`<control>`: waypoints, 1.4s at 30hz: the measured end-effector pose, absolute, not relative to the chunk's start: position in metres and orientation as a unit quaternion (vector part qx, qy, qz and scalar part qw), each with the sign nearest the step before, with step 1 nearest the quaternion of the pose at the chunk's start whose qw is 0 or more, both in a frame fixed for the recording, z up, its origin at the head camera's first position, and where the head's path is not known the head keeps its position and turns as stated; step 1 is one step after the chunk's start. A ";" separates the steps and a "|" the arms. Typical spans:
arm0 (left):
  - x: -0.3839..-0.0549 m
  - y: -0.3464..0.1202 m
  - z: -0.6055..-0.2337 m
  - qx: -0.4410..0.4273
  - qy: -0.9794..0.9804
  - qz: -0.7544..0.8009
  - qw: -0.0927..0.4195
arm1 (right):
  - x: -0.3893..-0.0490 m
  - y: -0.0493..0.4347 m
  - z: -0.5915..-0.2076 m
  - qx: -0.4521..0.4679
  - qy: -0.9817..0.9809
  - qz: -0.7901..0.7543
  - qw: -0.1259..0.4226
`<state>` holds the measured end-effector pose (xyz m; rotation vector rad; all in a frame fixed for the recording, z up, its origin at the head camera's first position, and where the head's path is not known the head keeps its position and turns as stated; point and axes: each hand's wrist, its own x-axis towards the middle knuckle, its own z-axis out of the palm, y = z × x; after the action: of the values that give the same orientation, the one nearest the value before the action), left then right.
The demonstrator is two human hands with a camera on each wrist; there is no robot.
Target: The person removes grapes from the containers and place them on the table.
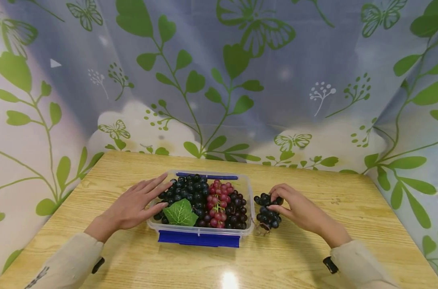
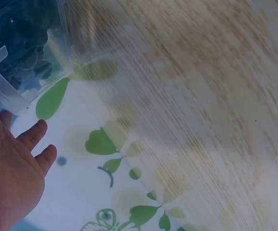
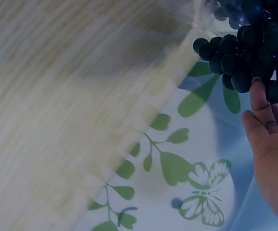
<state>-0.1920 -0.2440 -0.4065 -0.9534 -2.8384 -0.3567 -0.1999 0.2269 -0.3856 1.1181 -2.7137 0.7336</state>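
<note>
In the head view my right hand (image 1: 301,208) pinches a bunch of black grapes (image 1: 268,218) just right of a clear plastic box (image 1: 252,200). The right wrist view shows the fingertips against the lower berries of this bunch (image 3: 232,60). My left hand (image 1: 137,202) rests at the box's left rim, fingers straight and spread, thumb by a green leaf (image 1: 180,212). Inside the box lie black grapes (image 1: 190,190) on the left, a red bunch (image 1: 219,198) in the middle and dark purple grapes (image 1: 237,210) on the right.
The box has blue latches (image 1: 198,239) hanging along its near and far sides. It stands on a wood-grain table (image 1: 161,267). Behind and beside the table hangs a curtain (image 1: 276,96) printed with leaves and butterflies.
</note>
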 end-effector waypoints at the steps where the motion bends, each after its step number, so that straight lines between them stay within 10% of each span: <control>1: -0.192 -0.244 -0.407 -0.315 -0.939 -0.118 0.064 | -0.200 0.226 -0.388 0.370 -0.895 0.244 0.055; 42: -0.193 -0.245 -0.409 -0.323 -0.935 -0.130 0.066 | -0.204 0.207 -0.420 0.332 -0.926 0.180 0.027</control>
<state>-0.1932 -0.2446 -0.4089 -0.9758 -2.8205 -0.3910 -0.2037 0.2068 -0.4195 1.0247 -2.8584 0.5545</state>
